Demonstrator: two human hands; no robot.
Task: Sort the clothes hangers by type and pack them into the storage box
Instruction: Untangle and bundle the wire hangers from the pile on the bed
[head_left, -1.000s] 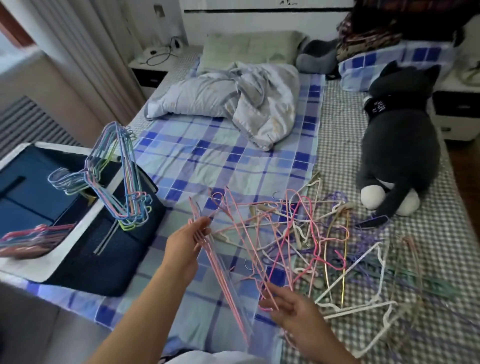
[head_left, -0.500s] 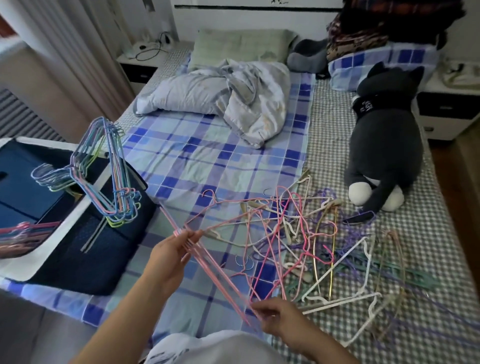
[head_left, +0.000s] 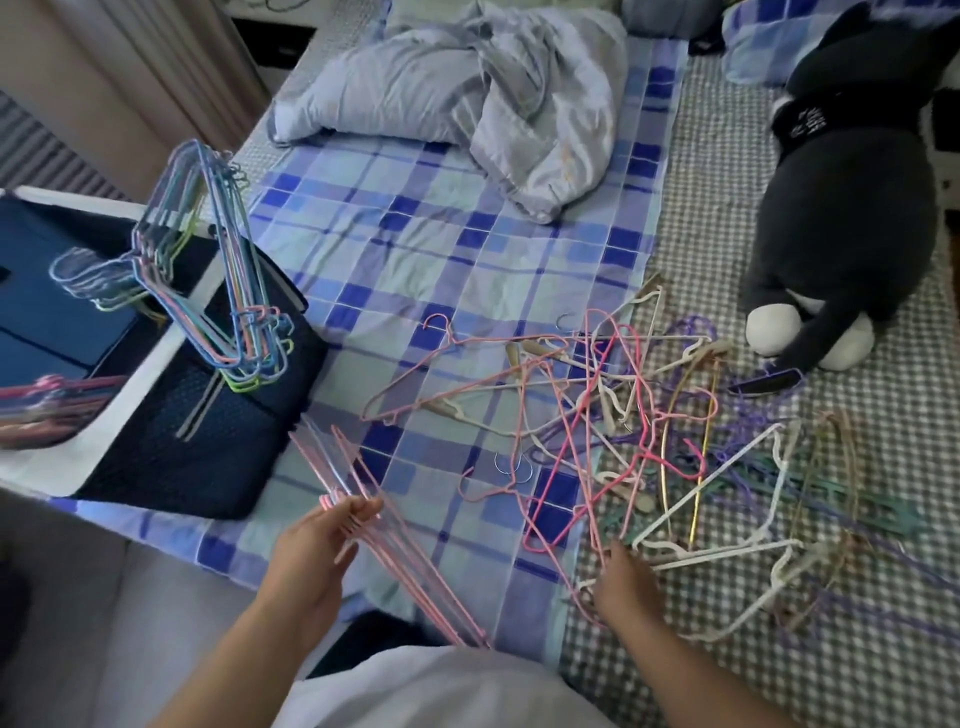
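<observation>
Since half a second ago the right hand (head_left: 626, 584) has let go of the near end of the pink hangers (head_left: 387, 540) and moved right to the near edge of the hanger pile (head_left: 670, 436), where its fingers curl onto a pink wire hanger (head_left: 587, 467); whether they actually grip it cannot be told. Left hand (head_left: 317, 551) holds the bundle of pink hangers, fingers wrapped round it near the middle, the bundle slanting from far left to near right above the bed (head_left: 457, 239). Loose hangers of pink, white, purple, green and yellow lie tangled on the bed to the right of centre. At the left, the dark blue storage box (head_left: 171, 447) sits open on the bed's edge, with a bunch of pastel hangers (head_left: 218, 270) propped upright on its rim and some pinkish ones (head_left: 47, 405) lying flat at its far-left side. A grey plush toy (head_left: 852, 218) sits far right, and a crumpled sheet (head_left: 467, 98) lies at the far end.
</observation>
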